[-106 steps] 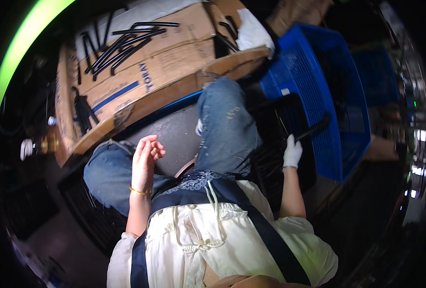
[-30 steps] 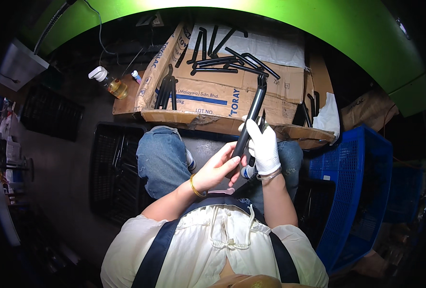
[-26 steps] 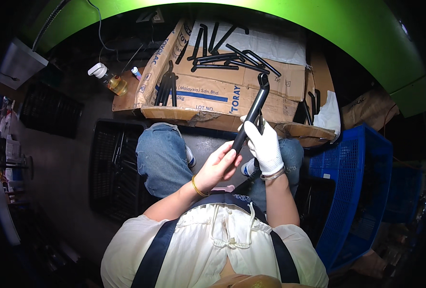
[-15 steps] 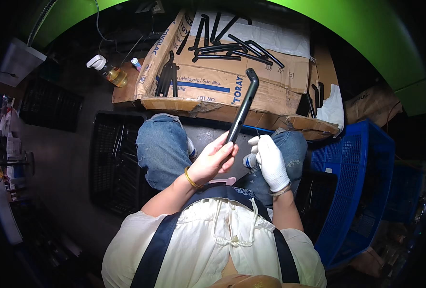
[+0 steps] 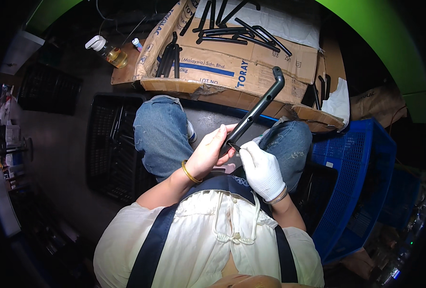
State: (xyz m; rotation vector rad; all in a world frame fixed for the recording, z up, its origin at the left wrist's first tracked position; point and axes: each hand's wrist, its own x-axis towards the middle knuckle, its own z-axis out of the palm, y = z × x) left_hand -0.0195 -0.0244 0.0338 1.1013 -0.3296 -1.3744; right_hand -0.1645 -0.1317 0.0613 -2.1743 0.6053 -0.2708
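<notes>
Fingers of left hand point(image 5: 209, 151) grip one bent black tube point(image 5: 257, 110); those of right hand point(image 5: 263, 173) hold one dark tool point(image 5: 235, 146). One bottle point(image 5: 111, 54) sits off left edge of one carton point(image 5: 169, 86).

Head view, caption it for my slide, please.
Bare left hand grips a bent black tube; white-gloved right hand pinches a small dark tool near the tube's lower end.

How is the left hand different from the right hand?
The left hand is bare; the right hand wears a white glove.
The left wrist has a gold-coloured bracelet; the right has a silvery bracelet.
The left hand grips a bent black tube; the right hand pinches a small dark thing, too small to name, by the tube's lower end.
Both have a bracelet at the wrist.
</notes>
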